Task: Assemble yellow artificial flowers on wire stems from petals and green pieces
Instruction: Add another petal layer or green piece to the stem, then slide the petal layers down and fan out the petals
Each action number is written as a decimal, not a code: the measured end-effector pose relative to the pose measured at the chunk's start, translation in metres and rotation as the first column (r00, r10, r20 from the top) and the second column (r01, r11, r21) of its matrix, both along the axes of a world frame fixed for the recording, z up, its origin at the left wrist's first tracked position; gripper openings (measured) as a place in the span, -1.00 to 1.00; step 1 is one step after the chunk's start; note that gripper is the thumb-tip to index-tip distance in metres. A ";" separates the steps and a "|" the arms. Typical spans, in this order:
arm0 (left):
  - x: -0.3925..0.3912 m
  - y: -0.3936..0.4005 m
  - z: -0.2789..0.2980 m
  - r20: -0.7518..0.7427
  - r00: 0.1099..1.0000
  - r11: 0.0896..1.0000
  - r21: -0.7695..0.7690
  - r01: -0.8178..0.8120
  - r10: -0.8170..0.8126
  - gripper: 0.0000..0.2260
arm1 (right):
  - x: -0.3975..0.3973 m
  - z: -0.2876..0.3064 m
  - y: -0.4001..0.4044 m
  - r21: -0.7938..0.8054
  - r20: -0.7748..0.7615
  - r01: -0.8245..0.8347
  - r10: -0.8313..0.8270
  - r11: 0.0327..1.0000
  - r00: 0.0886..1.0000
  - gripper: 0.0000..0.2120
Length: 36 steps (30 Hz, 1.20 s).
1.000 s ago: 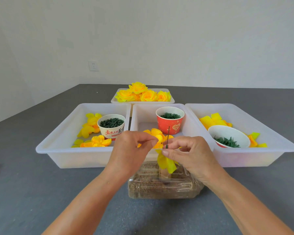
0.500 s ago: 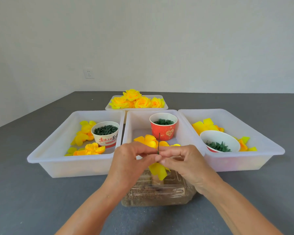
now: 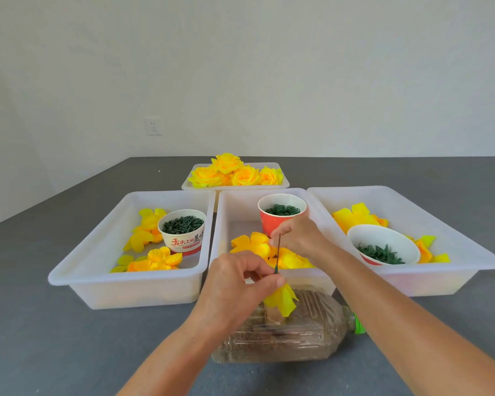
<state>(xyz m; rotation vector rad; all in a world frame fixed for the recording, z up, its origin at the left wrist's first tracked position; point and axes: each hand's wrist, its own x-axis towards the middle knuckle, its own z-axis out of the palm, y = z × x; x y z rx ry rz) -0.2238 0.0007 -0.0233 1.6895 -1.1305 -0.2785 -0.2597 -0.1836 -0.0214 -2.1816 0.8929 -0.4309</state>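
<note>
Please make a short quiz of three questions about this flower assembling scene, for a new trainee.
1. True or false: the red paper cup stands in the middle tray.
2. Which hand grips the wire stem just above the yellow petals? A) left hand B) right hand
3. Fill in: the finished yellow flowers lie in the ____ tray.

Key:
1. True.
2. A: the left hand grips it there; the right hand is at the wire's upper end.
3. Far, behind the three front trays.
</note>
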 end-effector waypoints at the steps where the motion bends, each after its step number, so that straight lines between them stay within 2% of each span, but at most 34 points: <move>1: 0.001 0.000 0.000 -0.011 1.000 1.000 -0.001 0.008 -0.008 -0.90 | 0.010 -0.002 -0.004 -0.021 -0.080 -0.003 0.001 1.000 0.997 -0.80; 3: 0.003 0.000 0.001 -0.054 0.998 1.000 -0.012 0.027 -0.028 -0.91 | 0.025 -0.007 -0.008 -0.105 -0.220 0.016 -0.039 0.994 0.975 -0.77; 5: 0.006 0.002 0.001 -0.137 0.987 0.996 -0.020 0.084 -0.086 -0.92 | 0.035 -0.010 -0.009 -0.173 -0.299 0.046 -0.097 0.984 0.949 -0.69; 8: 0.015 0.008 0.006 -0.305 0.927 0.975 -0.092 0.202 -0.220 -0.87 | 0.045 -0.016 -0.014 -0.024 -0.295 0.117 -0.119 0.993 0.948 -0.67; 10: 0.028 0.007 0.011 -0.316 0.932 0.980 -0.137 0.141 -0.178 -0.84 | 0.049 -0.021 -0.020 0.067 -0.288 0.145 -0.120 0.987 0.950 -0.70; 13: 0.055 -0.007 0.016 -0.218 0.975 0.991 -0.122 -0.056 0.028 -0.87 | 0.053 -0.027 -0.024 0.175 -0.244 0.163 -0.118 0.971 0.963 -0.78; 15: 0.068 -0.021 0.017 -0.114 0.987 0.990 -0.071 -0.124 0.115 -0.93 | 0.052 -0.023 -0.029 0.200 -0.138 0.206 -0.180 0.958 0.974 -0.78; 17: 0.075 -0.036 0.013 0.026 0.989 0.989 0.009 -0.145 0.144 -0.95 | 0.044 -0.011 -0.036 0.124 -0.109 0.248 -0.235 0.961 0.966 -0.74; 19: 0.075 -0.047 0.007 0.148 0.982 0.987 0.092 -0.133 0.119 -0.92 | 0.029 0.001 -0.040 -0.098 -0.337 0.143 -0.168 0.985 0.927 -0.73; 21: 0.073 -0.053 0.002 0.213 0.973 0.979 0.156 -0.127 0.093 -0.90 | 0.017 0.006 -0.034 -0.156 -0.560 -0.073 -0.027 0.985 0.828 -0.73; 22: 0.071 -0.056 -0.001 0.228 0.970 0.976 0.179 -0.126 0.084 -0.89 | 0.012 0.003 -0.031 -0.172 -0.619 -0.140 0.003 0.975 0.785 -0.71; 24: 0.069 -0.058 -0.007 0.255 0.964 0.971 0.200 -0.128 0.074 -0.89 | 0.007 -0.004 -0.030 -0.196 -0.622 -0.147 -0.007 0.970 0.783 -0.73; 26: 0.067 -0.057 -0.011 0.270 0.960 0.972 0.199 -0.126 0.069 -0.89 | 0.003 -0.009 -0.031 -0.164 -0.560 -0.120 0.008 0.979 0.828 -0.70; 27: 0.066 -0.057 -0.013 0.272 0.960 0.973 0.191 -0.127 0.072 -0.89 | 0.002 -0.011 -0.035 -0.119 -0.472 -0.088 0.022 0.989 0.881 -0.68; 29: 0.066 -0.056 -0.015 0.253 0.963 0.978 0.163 -0.132 0.088 -0.89 | 0.001 -0.011 -0.039 0.006 -0.205 0.025 -0.023 1.000 0.978 -0.76; 30: 0.066 -0.056 -0.015 0.239 0.966 0.980 0.149 -0.133 0.095 -0.89 | 0.000 -0.011 -0.040 0.044 -0.065 0.075 -0.072 0.996 0.995 -0.79; 32: 0.066 -0.056 -0.016 0.227 0.969 0.983 0.126 -0.132 0.101 -0.89 | -0.003 -0.011 -0.043 0.074 0.129 0.141 -0.149 0.987 0.980 -0.82; 36: 0.066 -0.056 -0.016 0.228 0.968 0.987 0.101 -0.129 0.103 -0.89 | -0.008 -0.010 -0.042 0.109 0.248 0.114 -0.138 0.987 0.959 -0.78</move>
